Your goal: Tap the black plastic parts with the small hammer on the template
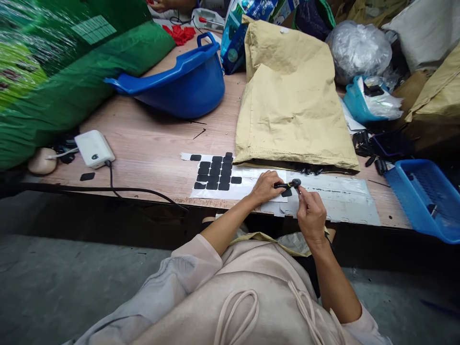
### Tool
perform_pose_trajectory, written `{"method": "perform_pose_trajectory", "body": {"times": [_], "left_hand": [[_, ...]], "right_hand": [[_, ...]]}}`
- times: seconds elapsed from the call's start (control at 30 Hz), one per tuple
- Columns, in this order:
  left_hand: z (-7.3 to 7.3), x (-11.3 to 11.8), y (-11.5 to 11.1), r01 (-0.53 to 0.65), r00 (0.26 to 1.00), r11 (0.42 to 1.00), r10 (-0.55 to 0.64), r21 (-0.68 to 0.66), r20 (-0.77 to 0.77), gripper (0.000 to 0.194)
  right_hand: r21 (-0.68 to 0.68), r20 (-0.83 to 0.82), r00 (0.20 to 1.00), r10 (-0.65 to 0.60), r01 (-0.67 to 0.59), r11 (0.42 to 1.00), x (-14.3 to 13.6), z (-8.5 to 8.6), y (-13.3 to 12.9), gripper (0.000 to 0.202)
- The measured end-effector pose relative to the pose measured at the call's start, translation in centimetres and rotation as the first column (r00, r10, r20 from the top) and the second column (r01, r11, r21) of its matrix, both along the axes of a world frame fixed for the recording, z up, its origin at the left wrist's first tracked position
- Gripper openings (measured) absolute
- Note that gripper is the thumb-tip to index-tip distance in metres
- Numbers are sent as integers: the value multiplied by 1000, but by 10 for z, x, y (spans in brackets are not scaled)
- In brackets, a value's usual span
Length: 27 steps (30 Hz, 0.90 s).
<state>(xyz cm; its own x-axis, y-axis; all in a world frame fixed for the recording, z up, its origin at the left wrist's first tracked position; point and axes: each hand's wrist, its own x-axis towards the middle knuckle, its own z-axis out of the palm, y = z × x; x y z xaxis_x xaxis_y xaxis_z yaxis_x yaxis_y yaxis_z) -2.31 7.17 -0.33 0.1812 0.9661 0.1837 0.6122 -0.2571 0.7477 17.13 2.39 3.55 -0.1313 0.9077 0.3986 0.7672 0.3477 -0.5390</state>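
Note:
My left hand [266,187] is closed round one end of a small black rod-like part [283,185] with a yellow band and a rounded head. At that head, the fingertips of my right hand [311,211] are pinched; whether they grip the part itself or something tiny is too small to tell. Under my hands lies a white sheet [247,191], with a single black rounded-square pad [286,193] just below the part. Left of my left hand, several black pads [214,173] stand in rows on the sheet.
A tan paper sack [291,105] lies just beyond my hands, small black parts at its mouth. A blue basin [183,86] is at the back left, a blue basket [424,196] at the right edge. A white box [94,149] trails a black cable [143,189] along the table edge.

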Motion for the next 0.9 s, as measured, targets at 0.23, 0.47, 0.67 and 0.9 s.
{"method": "perform_pose_trajectory", "body": {"times": [0.23,0.47,0.67,0.9], "left_hand": [[2,2,-1,-33,999,999,33,-15,-3,9],[4,2,-3,-31,999,999,30,-39,-33,12],[6,-1,-1,-3,996,1000,1,-27,-93,11],[23,21,-58,336,935,941,-327,41,-136,27]], "right_hand": [[33,118,954,-275,273,962,54,1,18,38],[64,245,856,-455,454,889,105,-30,53,35],[92,233,823,-518,511,854,99,-38,61,35],[73,239,820,-521,520,851,96,-35,58,35]]}}
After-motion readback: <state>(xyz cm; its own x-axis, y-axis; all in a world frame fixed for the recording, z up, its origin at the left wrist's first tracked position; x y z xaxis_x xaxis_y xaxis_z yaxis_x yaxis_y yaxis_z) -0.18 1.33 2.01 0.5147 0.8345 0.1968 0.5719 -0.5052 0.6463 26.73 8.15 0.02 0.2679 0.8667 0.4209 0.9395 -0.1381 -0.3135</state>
